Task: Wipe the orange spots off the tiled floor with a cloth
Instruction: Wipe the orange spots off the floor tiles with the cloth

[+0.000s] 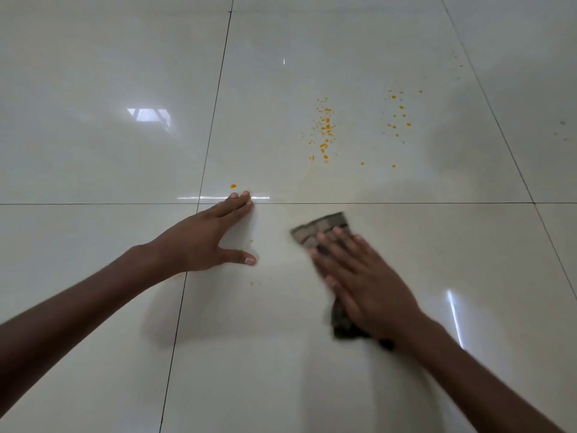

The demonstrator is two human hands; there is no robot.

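1. a glossy pale tiled floor (93,73), crossed by dark grout lines (406,203), is seen from above.
2. the left hand (199,239) is laid flat on the floor with its fingers straight and the thumb spread wide; nothing is held by it.
3. its fingertips are placed at the horizontal grout line, just below a single orange drop (233,186).
4. the right hand (359,276) is pressed flat on a cloth (321,228), with fingers straight and slightly apart; the cloth is pinned under the palm rather than clutched.
5. the cloth is brownish and patterned; one end is seen beyond the fingertips and a darker end is seen beside the wrist (346,326). both hand and cloth are blurred.
6. the cloth is found on the near tile, just below the horizontal grout line, to the right of the left hand and apart from it.
7. a dense cluster of orange spots (324,132) is seen on the far tile, above the cloth and well apart from it.
8. a sparser cluster (398,115) is seen to the right of the first.
9. a few faint orange specks (252,282) are noted on the near tile between the two hands.
10. bright reflections (150,115) are shown on the tiles.
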